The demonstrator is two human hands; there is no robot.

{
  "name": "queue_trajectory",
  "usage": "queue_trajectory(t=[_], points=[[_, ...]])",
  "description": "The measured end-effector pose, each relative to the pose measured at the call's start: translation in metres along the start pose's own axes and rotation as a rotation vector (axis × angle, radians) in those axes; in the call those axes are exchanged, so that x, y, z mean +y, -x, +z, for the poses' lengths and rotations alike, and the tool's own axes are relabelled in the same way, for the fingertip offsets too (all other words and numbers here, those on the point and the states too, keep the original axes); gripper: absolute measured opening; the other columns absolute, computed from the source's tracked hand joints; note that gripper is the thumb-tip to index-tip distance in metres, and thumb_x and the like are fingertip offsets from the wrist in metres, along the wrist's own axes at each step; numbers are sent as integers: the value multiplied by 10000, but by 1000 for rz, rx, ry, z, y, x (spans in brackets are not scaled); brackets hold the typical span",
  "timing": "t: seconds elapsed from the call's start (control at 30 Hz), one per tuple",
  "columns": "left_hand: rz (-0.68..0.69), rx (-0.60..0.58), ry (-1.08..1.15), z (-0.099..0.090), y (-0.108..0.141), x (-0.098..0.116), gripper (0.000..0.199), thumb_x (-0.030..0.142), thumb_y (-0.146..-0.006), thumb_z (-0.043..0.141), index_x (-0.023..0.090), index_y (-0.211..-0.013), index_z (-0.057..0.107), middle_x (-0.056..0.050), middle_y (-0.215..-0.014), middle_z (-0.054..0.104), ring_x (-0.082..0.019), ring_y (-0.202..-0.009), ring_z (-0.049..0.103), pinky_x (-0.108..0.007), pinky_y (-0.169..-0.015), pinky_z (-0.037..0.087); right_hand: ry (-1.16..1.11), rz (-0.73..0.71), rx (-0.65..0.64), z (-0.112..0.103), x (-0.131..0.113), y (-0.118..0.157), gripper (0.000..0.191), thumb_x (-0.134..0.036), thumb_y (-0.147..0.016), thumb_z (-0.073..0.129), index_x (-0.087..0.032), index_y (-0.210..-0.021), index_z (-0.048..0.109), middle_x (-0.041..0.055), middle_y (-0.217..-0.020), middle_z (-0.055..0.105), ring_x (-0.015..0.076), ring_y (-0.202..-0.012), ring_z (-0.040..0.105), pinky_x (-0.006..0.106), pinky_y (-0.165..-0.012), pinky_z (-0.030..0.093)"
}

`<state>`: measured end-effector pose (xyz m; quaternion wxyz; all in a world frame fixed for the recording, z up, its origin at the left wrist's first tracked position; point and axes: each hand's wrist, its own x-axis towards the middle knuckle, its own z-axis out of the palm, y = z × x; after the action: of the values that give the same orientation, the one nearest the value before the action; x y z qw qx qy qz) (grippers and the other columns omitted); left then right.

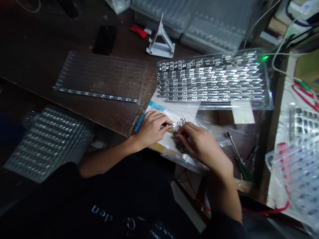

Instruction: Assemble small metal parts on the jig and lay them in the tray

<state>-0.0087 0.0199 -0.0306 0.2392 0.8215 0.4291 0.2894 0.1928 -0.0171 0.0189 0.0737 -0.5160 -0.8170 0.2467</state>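
My left hand (149, 130) pinches a small silver metal connector (170, 125) between thumb and fingers, above a clear plastic bag (196, 159) lying on white card. My right hand (199, 143) curls over a loose heap of similar connectors (183, 149), and its fingertips hide part of the heap. A few more connectors (183, 122) lie between my hands. Whether my right fingers grip one is hidden. Just beyond my hands sits a clear blister tray (266, 79) filled with rows of silver connectors (210, 79).
A second clear tray (99, 74) on the dark workbench (119, 114) has one connector row along its front edge. Further trays lie at lower left (50, 142), at the back (211, 20) and at right (299, 172). A screwdriver (235, 149), white stand (160, 39), black phone (105, 39) and cables surround them.
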Motion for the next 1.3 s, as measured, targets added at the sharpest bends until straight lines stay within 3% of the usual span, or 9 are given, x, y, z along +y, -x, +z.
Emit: queue_trajectory(t=[0.13,0.33,0.53,0.67,0.87,0.97,1.03,1.17,1.3], points=[[3,4,40,-1,0,1,56,224,-893,681,203,-852,649,-10,-904,734,-194,-901,644,-355,-864,432,-120,31,78,-5,8,4,155,-295,-1001,467,-201,-970,587,56,-859,668,192,-703,607,308,-635,425],[-12,213,188,-11,6,-1,21,183,-909,648,189,-899,631,-43,-955,740,-185,-963,675,-342,-888,481,108,102,44,-1,3,-3,147,-270,-949,577,-201,-1029,679,70,-991,692,221,-844,653,314,-692,431],[-28,217,58,-33,15,-9,18,186,-900,654,199,-899,643,-17,-960,749,-185,-962,672,-351,-918,460,294,150,68,10,-1,-14,153,-259,-965,544,-205,-971,688,68,-930,703,226,-781,645,319,-619,379],[-83,206,-31,-43,17,-18,26,221,-894,667,210,-906,647,-8,-963,748,-195,-947,665,-357,-914,458,230,66,76,12,1,-16,187,-240,-993,462,-183,-965,638,109,-932,682,238,-787,629,331,-664,417],[-133,197,-69,-50,20,-30,156,247,-886,689,214,-1033,648,-13,-999,746,-201,-970,663,-361,-944,452,-84,-30,260,13,0,-18,201,-232,-990,438,-214,-1102,604,86,-993,700,218,-842,666,328,-723,497],[-140,199,-101,-59,18,-41,116,243,-927,623,221,-1032,667,-18,-1014,742,-202,-992,662,-369,-958,452,-134,-56,289,18,-4,-22,193,-217,-982,464,-212,-1046,646,71,-951,725,199,-816,693,301,-713,508],[-142,263,-99,-69,14,-53,128,242,-958,564,211,-1017,672,-30,-1036,735,-193,-1005,662,-351,-950,467,-152,-50,307,22,-7,-25,182,-239,-983,489,-213,-1003,667,60,-910,727,185,-772,696,283,-688,511],[-155,398,-60,-87,5,-75,168,271,-968,542,185,-1065,650,-52,-1059,726,-172,-986,669,-296,-900,505,-147,-103,276,28,-13,-30,225,-226,-984,474,-198,-1070,680,86,-1010,714,201,-849,703,294,-724,537],[-136,336,-153,-94,1,-82,134,278,-947,573,200,-1009,662,-42,-1034,735,-188,-980,669,-332,-927,489,21,-116,182,31,-18,-29,320,-125,-968,402,-168,-1167,649,128,-1104,689,264,-951,684,358,-755,540]])
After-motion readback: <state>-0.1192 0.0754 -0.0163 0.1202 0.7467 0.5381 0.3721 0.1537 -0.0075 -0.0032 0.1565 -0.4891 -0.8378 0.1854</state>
